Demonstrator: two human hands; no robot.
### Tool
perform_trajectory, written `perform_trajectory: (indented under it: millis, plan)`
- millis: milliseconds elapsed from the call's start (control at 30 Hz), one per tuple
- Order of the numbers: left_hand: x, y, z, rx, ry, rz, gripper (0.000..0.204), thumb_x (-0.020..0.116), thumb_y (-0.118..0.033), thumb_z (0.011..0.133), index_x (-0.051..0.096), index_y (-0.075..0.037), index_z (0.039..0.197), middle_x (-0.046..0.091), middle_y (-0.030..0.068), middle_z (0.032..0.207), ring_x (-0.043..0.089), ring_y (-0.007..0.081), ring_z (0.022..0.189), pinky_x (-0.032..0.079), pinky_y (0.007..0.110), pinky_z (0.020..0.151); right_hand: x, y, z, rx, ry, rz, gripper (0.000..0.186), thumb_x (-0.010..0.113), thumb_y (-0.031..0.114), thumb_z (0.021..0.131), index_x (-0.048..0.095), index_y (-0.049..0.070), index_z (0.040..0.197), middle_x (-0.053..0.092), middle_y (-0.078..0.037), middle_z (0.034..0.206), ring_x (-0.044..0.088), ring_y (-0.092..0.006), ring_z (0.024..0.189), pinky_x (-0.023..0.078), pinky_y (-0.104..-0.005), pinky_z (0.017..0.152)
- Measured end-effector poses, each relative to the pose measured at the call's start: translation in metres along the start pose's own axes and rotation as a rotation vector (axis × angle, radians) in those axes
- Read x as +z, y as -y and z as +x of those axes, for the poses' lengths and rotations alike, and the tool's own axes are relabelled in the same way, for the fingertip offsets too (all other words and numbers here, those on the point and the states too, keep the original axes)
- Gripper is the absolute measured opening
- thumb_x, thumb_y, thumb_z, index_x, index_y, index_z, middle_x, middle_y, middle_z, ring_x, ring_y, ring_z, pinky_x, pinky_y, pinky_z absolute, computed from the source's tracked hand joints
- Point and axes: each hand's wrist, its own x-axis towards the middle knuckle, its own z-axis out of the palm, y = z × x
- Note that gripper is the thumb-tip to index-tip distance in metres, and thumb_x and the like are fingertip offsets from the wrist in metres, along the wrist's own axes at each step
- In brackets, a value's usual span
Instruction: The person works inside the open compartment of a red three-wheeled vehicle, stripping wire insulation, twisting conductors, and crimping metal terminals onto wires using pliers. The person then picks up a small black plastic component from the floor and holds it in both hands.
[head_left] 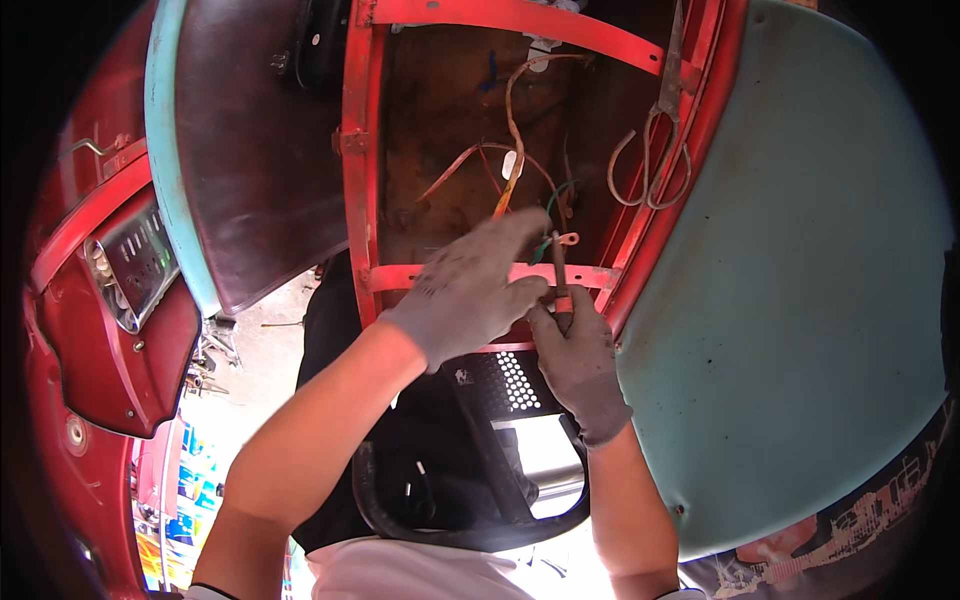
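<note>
Red metal frame (362, 200) | scissors (665, 104) lying along right rail (645, 255) | wires (512, 105) in open brown bay (435, 110)

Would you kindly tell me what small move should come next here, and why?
Perhaps steady the orange-pink ring terminal with the left hand: it shows right beside the tip of the slim tool held in the right hand, and the left hand is close by.

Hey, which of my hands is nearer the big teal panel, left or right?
Right. In this view, your right hand is just left of the teal panel, close to its edge; your left hand is farther left, partly covering the red crossbar.
</note>
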Motion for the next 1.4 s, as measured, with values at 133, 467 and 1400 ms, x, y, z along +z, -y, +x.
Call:
perform_trajectory:
  millis: [133,467,1400]
  plan:
    - [-0.004,0.002,0.031,-0.323,0.175,-0.305,0.028,0.064,-0.014,0.101,0.064,-0.001,0.126,0.065,0.0028,0.101,0.059,0.0075,0.075,0.051,0.027,0.067,-0.017,0.022,-0.013,0.052,-0.079,0.083,0.033,0.064,0.015,0.102,0.058,0.001,0.131,0.068,-0.010,0.094,0.069,-0.0165,0.085,0.054,-0.0356,0.076]
    - [0.006,-0.012,0.008,-0.276,0.241,-0.560,0.029,0.062,-0.015,0.106,0.064,0.002,0.129,0.060,0.0004,0.094,0.052,0.0055,0.079,0.046,0.024,0.070,-0.035,0.028,0.000,-0.421,-0.150,0.494,0.019,0.068,0.008,0.101,0.064,-0.003,0.116,0.065,-0.005,0.099,0.058,-0.0090,0.083,0.048,-0.0246,0.075]
    - [0.042,0.015,-0.001,0.561,-0.101,0.295,0.027,0.075,-0.011,0.085,0.073,-0.010,0.112,0.072,0.0044,0.097,0.068,0.0249,0.080,0.050,0.038,0.067,-0.033,0.003,-0.032,-0.180,-0.234,0.714,0.020,0.065,-0.007,0.094,0.059,-0.009,0.113,0.073,-0.019,0.101,0.068,-0.0185,0.083,0.056,-0.0312,0.079]
